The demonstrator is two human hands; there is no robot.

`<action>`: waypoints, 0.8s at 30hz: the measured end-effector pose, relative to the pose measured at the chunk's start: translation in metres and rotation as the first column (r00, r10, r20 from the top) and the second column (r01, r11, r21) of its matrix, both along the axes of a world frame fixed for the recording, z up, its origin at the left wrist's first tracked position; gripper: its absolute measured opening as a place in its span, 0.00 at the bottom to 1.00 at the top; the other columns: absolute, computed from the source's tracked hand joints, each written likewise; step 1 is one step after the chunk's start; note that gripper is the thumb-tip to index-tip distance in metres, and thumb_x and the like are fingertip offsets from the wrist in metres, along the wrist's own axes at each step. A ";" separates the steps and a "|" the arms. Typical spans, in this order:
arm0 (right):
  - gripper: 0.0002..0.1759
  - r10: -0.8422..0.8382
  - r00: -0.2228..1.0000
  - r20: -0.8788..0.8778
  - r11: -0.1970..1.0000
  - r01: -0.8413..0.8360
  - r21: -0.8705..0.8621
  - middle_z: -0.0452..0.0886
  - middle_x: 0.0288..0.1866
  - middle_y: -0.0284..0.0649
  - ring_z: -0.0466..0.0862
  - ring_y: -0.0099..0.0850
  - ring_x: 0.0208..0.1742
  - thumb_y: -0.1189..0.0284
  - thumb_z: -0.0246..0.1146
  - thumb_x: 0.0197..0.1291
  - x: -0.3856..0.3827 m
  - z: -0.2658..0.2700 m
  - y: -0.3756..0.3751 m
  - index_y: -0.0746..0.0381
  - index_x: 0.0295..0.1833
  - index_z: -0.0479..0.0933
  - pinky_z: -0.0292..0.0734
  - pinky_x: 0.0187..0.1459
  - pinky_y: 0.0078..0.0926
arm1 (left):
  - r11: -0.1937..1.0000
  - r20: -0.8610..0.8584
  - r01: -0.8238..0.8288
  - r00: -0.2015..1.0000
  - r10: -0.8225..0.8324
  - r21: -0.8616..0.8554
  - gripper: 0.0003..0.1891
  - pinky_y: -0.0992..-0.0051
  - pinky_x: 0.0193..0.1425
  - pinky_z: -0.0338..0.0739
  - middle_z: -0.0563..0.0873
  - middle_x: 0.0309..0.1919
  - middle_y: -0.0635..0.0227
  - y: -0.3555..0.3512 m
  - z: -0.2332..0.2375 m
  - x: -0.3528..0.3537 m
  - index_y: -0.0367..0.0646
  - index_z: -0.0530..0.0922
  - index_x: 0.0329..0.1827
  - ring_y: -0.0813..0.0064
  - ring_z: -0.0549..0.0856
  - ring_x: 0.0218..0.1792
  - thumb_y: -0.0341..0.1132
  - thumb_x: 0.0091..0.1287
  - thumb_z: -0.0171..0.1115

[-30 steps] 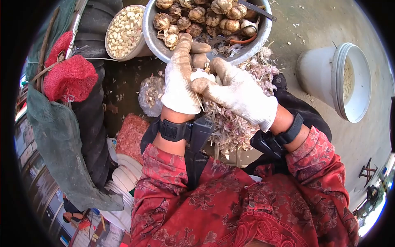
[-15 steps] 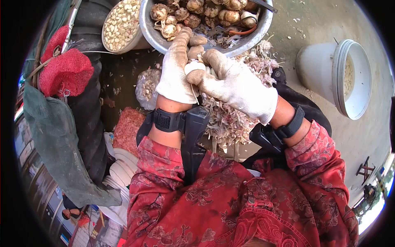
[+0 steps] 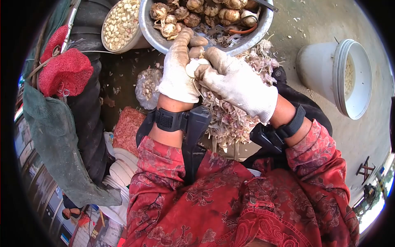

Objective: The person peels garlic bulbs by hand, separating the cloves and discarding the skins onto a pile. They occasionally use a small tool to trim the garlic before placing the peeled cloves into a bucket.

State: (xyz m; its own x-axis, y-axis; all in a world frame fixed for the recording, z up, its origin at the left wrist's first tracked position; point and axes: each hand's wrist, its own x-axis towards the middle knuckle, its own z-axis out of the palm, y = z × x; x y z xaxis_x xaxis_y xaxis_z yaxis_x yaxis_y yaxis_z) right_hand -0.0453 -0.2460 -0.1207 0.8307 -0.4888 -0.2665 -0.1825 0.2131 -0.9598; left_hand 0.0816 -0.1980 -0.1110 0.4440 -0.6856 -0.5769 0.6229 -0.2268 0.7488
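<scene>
Both of my hands wear white knit gloves with soiled brown fingers. My left hand [image 3: 179,72] is closed around a pale piece of garlic [image 3: 194,67], just below the rim of a metal basin [image 3: 145,24]. From the right, my right hand [image 3: 240,80] presses thumb and fingers against the same garlic; the fingers partly cover it. Inside the basin lie several brown-skinned garlic bulbs [image 3: 193,19], loose skins and a tool with an orange handle [image 3: 243,31]. Beneath my hands spreads a heap of garlic skins [image 3: 226,119].
A tub of peeled cloves [image 3: 121,26] stands left of the basin. On the right, a white bucket [image 3: 317,66] lies tipped over, cloves inside. Red net bags [image 3: 68,72], a bagged bundle [image 3: 148,88] and a grey-green cloth [image 3: 53,136] are at left.
My right thumb and fingers have shifted slightly and closed further over the garlic, so less white shows between my hands. My left hand has barely moved.
</scene>
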 end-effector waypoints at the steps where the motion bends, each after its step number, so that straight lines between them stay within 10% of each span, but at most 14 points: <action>1: 0.23 0.001 1.000 0.000 1.000 -0.001 -0.001 0.77 0.48 0.33 0.73 0.17 0.48 0.62 0.56 0.70 0.001 -0.002 0.001 0.63 0.64 0.68 0.72 0.49 0.18 | 0.999 -0.004 0.031 1.000 -0.031 0.017 0.15 0.81 0.25 0.71 0.77 0.24 0.73 0.000 0.001 0.002 0.43 0.75 0.40 0.81 0.76 0.22 0.47 0.73 0.53; 4: 0.23 -0.125 0.986 0.109 0.992 0.125 0.009 0.82 0.35 0.44 0.81 0.29 0.35 0.60 0.58 0.66 0.006 -0.001 0.001 0.66 0.58 0.72 0.76 0.38 0.28 | 0.998 0.004 0.060 0.998 -0.060 0.021 0.15 0.80 0.26 0.73 0.77 0.24 0.73 -0.001 0.006 0.004 0.44 0.75 0.40 0.80 0.77 0.23 0.48 0.73 0.53; 7: 0.23 -0.042 0.999 -0.019 0.962 0.046 0.268 0.75 0.28 0.30 0.71 0.15 0.25 0.56 0.59 0.66 0.001 0.020 -0.006 0.63 0.56 0.73 0.66 0.24 0.15 | 1.000 -0.022 0.006 1.000 -0.006 0.008 0.16 0.78 0.28 0.74 0.77 0.24 0.72 -0.004 0.010 0.001 0.44 0.74 0.40 0.78 0.77 0.24 0.49 0.73 0.53; 21: 0.21 -0.088 0.993 0.073 0.837 0.034 0.546 0.72 0.28 0.28 0.67 0.14 0.21 0.53 0.56 0.69 -0.003 0.014 -0.008 0.61 0.49 0.71 0.59 0.19 0.13 | 0.999 -0.125 -0.003 0.992 -0.004 -0.049 0.17 0.75 0.33 0.78 0.82 0.27 0.67 -0.003 -0.008 0.008 0.43 0.76 0.39 0.74 0.82 0.29 0.50 0.72 0.53; 24: 0.22 -0.089 0.989 0.120 0.839 0.009 0.544 0.71 0.28 0.27 0.66 0.13 0.20 0.53 0.60 0.66 -0.007 0.017 -0.009 0.62 0.49 0.72 0.58 0.19 0.12 | 0.999 -0.078 0.007 0.997 -0.011 -0.052 0.14 0.74 0.47 0.80 0.81 0.43 0.68 0.000 -0.009 0.006 0.43 0.75 0.46 0.74 0.82 0.42 0.45 0.74 0.52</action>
